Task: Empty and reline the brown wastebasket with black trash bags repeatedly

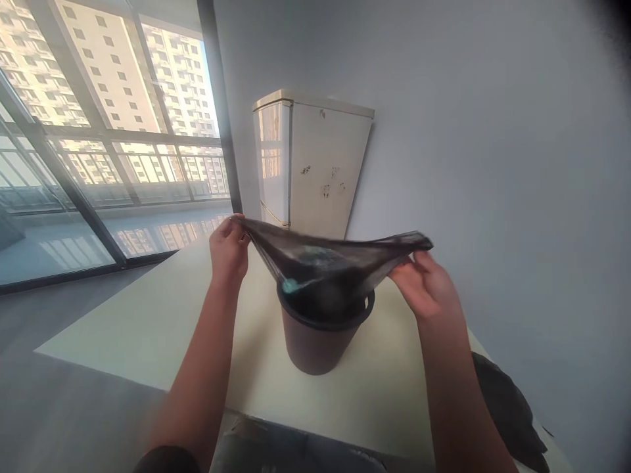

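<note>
A thin black garbage bag [335, 259] is stretched between my two hands above a dark trash can [318, 345]. My left hand [229, 246] pinches one upper corner of the bag. On the other side, my right hand [426, 282] grips the opposite corner, fingers closed on the plastic. The bag sags in the middle, and its lower part hangs into the can's mouth. Something teal shows at the bag's left side; I cannot make out what it is. The can stands upright on a pale table, its rim partly covered by the bag.
The pale table [148, 328] reaches out to the left. Black plastic [510, 407] lies at its right edge, by the wall. Behind stands a worn white refrigerator [325, 164]. Glass sliding doors [113, 164] are at the left. A dark grey object [296, 450] is at the near edge.
</note>
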The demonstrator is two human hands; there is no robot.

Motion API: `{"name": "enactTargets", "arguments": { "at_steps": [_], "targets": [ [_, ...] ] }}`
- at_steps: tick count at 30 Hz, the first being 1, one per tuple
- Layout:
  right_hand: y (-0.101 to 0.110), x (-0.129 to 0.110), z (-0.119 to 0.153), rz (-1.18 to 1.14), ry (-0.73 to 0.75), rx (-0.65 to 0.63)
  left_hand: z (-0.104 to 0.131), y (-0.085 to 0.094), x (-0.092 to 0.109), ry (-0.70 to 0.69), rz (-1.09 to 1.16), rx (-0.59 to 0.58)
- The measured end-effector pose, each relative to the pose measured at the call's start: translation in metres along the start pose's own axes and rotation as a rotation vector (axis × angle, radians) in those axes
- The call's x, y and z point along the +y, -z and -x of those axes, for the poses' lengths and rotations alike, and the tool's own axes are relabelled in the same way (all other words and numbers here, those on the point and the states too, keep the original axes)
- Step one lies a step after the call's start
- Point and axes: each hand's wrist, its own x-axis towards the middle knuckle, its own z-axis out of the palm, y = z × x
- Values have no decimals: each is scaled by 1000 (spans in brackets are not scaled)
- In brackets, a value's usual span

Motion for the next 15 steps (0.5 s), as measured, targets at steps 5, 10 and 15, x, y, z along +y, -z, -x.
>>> {"name": "enactTargets", "arguments": {
  "at_steps": [5, 10, 15],
  "targets": [
    [-42, -2, -24, -120, 360, -42, -4, -42, 13, 21, 85, -164],
    [-58, 8, -31, -4, 208, -169, 5, -59, 22, 126, 334, -310],
    [-72, 7, -28, 261, -41, -411, 18, -71, 17, 386, 111, -707]
  ]
}}
